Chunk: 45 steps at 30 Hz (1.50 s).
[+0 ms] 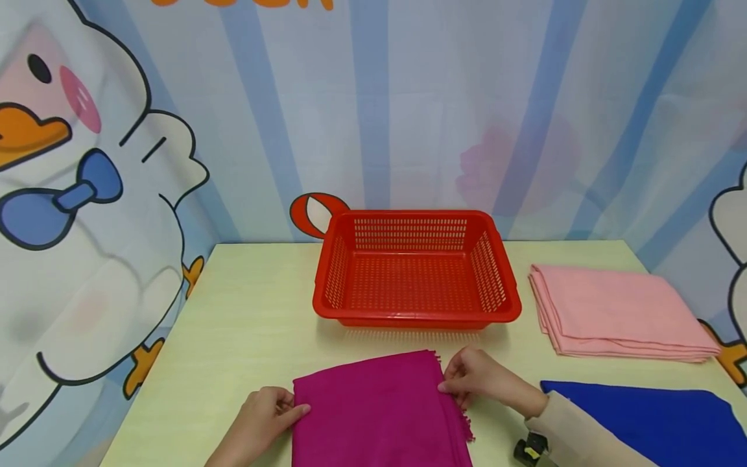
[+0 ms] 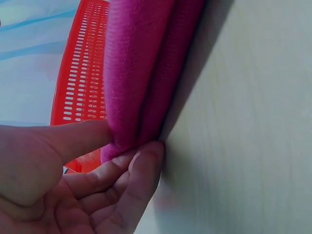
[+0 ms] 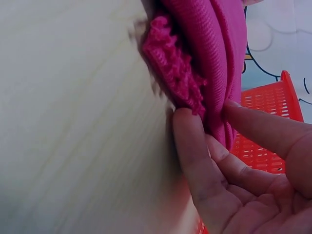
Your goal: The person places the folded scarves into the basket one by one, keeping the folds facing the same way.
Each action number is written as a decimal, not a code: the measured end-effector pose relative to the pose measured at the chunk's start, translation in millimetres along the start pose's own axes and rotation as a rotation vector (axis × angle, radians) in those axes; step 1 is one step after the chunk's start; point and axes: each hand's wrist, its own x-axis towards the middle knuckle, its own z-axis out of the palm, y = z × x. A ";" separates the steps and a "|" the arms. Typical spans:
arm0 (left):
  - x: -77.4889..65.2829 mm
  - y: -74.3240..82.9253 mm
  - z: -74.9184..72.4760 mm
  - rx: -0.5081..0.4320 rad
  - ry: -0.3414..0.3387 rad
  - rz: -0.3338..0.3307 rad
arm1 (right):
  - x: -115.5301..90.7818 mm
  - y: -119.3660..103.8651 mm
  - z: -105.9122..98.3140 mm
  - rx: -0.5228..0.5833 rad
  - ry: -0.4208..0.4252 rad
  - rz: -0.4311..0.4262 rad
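A folded magenta cloth (image 1: 373, 408) lies at the front middle of the table in the head view. My left hand (image 1: 259, 421) pinches its left edge; the left wrist view shows the thumb against the thick fold (image 2: 134, 73) and the fingers beneath it. On the opposite side, my right hand (image 1: 481, 376) grips the right edge near the far corner. In the right wrist view, frayed threads (image 3: 170, 63) hang from the layered edge beside the fingers (image 3: 190, 141). The cloth's near end runs out of the head view.
Behind the cloth stands a red plastic basket (image 1: 408, 279) with nothing in it. A folded pink cloth (image 1: 624, 314) lies at the right, and a blue cloth (image 1: 653, 421) sits nearer, partly behind the right sleeve (image 1: 578, 428). A printed curtain (image 1: 408, 117) hangs along the table's back edge.
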 end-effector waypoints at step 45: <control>-5.2 -15.4 -0.7 -0.348 -0.182 -0.021 | -11.0 5.1 5.7 0.154 0.030 0.103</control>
